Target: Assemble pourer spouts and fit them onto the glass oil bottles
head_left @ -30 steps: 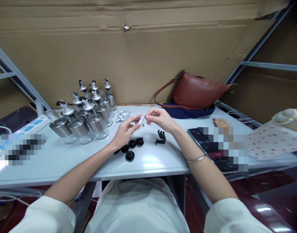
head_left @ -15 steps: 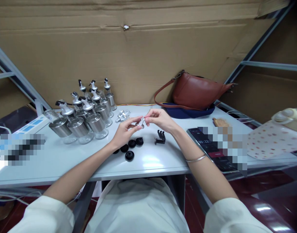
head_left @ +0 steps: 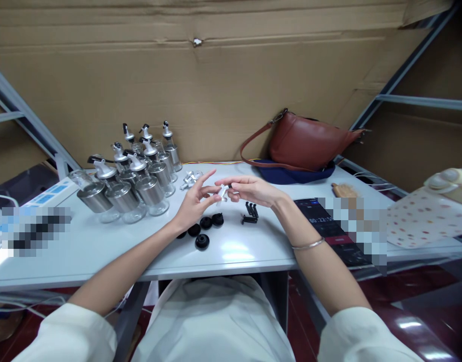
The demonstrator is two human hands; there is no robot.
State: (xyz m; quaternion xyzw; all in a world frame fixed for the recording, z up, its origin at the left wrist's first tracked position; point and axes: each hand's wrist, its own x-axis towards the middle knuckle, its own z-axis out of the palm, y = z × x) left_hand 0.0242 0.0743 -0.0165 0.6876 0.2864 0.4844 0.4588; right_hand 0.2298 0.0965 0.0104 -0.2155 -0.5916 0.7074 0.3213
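Above the middle of the table, a small silver pourer spout (head_left: 222, 192) is held between both hands. My left hand (head_left: 195, 202) pinches its left side with the thumb and a finger, the index finger raised. From the right, my right hand (head_left: 253, 190) has its fingers closed around the other end, where a small dark bit shows at the fingertips. Several similar silver spouts (head_left: 191, 179) lie in a pile behind my left hand. Black round stoppers (head_left: 202, 242) lie in front of it. Several black levers (head_left: 249, 219) rest below my right hand.
Glass and steel oil bottles (head_left: 119, 198), most with pourer tops, stand on the left. A brown leather bag (head_left: 306, 141) lies on dark blue cloth at the back right. A phone-like device (head_left: 329, 229) with a timer lies right. Cardboard (head_left: 223, 100) closes off the back.
My left index finger has lifted off the spout. My right hand has turned, its fingers now stretched along the spout, and a dark bit shows at its fingertips.
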